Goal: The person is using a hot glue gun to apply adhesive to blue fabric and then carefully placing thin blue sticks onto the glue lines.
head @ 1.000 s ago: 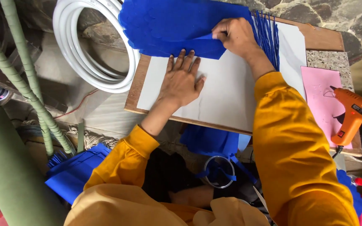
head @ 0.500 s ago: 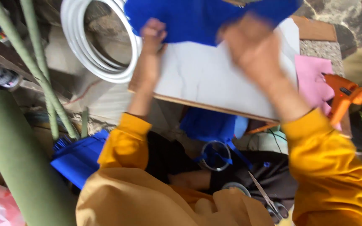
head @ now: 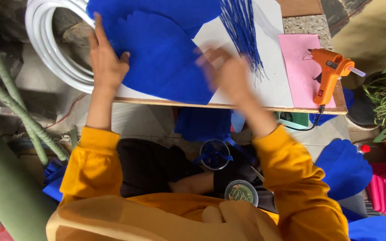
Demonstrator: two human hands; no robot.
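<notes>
Nearest the person's body, below both hands, a round clear container [head: 215,154] with blue strips in it and a small dark-lidded tub [head: 241,192] sit in the lap between the yellow sleeves [head: 90,160]. Up from there, the left hand [head: 106,60] lies flat on the left edge of the blue felt sheet [head: 166,53], fingers [head: 98,27] spread and extended, pressing rather than gripping. The right hand [head: 226,73] is blurred over the sheet's right lower edge; whether its fingers are closed on the felt cannot be told. The sheet rests on a white board [head: 271,85] on the wooden counter [head: 228,107]. Just right of the right hand's fingers hang thin blue fringe strands [head: 244,31]. Farther right lie a pink sheet [head: 298,67] and an orange glue gun [head: 329,73]. Left of the left hand's fingers is a coil of white tubing [head: 50,49].
</notes>
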